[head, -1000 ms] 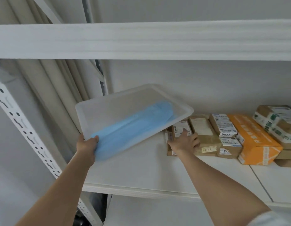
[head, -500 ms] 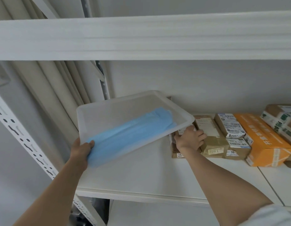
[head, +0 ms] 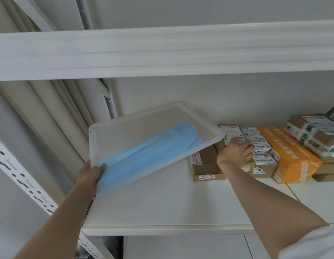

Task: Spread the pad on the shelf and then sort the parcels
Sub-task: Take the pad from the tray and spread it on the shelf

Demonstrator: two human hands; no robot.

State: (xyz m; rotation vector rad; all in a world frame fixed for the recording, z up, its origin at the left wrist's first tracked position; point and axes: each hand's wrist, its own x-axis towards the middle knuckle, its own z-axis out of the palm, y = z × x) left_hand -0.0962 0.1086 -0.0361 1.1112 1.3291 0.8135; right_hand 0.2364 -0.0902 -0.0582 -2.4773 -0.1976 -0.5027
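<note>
While the pad [head: 149, 156] lies folded into a long soft blue strip inside the tray [head: 110, 135], it looks light and limp, likely to sag and slide on smooth plastic, so I would judge a pinch at one free end or corner best for drawing it out and shaking it flat; the tray is translucent white, rigid, shallow and rectangular, tilted above the shelf [head: 162, 202]; the left hand [head: 91, 174] grips its near corner, thumb curled over the rim onto the blue fabric; the right hand [head: 235, 154] rests on the brown parcels [head: 205, 161] just beside the tray's far edge, fingers curled over a labelled box, though whether it truly grips I cannot tell; further right sit an orange box [head: 289, 154] and taped cartons [head: 315, 135], stiff cardboard with paper labels; the shelf board is smooth and white.
</note>
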